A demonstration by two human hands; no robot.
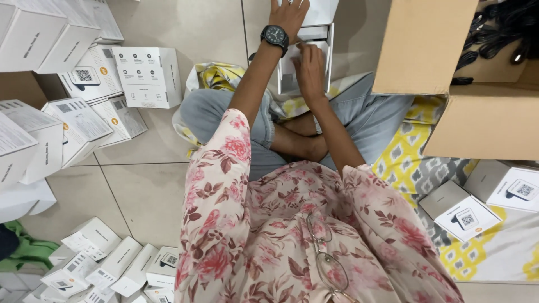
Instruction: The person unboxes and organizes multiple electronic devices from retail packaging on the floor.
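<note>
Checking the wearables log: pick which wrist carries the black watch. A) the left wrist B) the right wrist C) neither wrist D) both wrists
A: the black watch sits on the wrist of the left hand, which rests on the open white box; the right hand has a bare wrist.

open white box (306, 59) lying ahead between both hands | white boxes (84, 78) with square code labels stacking at left | small white boxes (112, 266) piling at lower left | brown carton (449, 84) standing open at right | two white boxes (483, 202) sitting beneath it
</note>
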